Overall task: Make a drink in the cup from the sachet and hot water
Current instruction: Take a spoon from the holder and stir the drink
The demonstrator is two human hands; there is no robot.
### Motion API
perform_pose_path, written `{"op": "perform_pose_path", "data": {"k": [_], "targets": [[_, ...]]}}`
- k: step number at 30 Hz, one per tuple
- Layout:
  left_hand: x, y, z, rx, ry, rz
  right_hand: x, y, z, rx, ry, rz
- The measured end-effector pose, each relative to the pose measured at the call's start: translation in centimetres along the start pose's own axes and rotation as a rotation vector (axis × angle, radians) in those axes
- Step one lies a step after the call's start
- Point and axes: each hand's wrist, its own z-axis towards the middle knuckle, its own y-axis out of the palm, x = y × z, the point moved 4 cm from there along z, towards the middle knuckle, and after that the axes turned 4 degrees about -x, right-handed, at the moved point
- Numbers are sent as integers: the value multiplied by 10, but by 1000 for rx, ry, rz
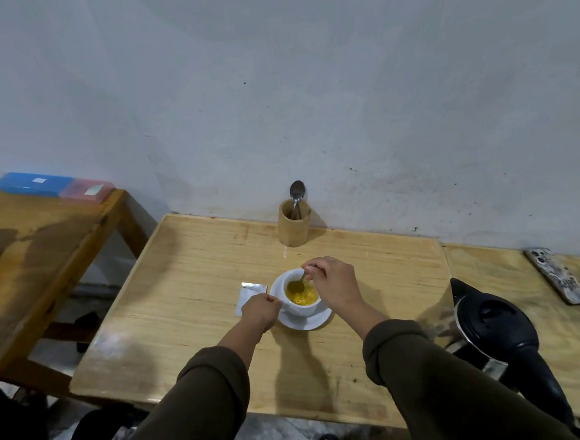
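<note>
A white cup [303, 307] stands on a white saucer [306, 321] in the middle of the wooden table [191, 295]. It holds yellow liquid. My right hand [334, 282] pinches the handle of a metal spoon [301, 281] whose bowl dips into the liquid. My left hand [259, 309] grips the cup at its left side, where the handle is hidden by the fingers. The silver sachet [249, 293] lies flat on the table just left of the saucer, partly under my left hand.
A black electric kettle [495, 332] stands at the right, near the front edge. A wooden holder [294, 228] with a spoon [296, 193] sits by the wall. A phone [558, 275] lies far right. Another table [37, 258] with blue and pink boxes [54, 186] stands to the left.
</note>
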Motion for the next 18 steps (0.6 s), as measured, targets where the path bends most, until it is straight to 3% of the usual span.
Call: {"op": "perform_pose_path", "data": {"k": [9,18], "targets": [[0,0,1,0,-12,-12,-3,-6,5,33,-48,-164],[-1,0,6,-4,-5,-6,-3,1,3,-31,-50,3]]}}
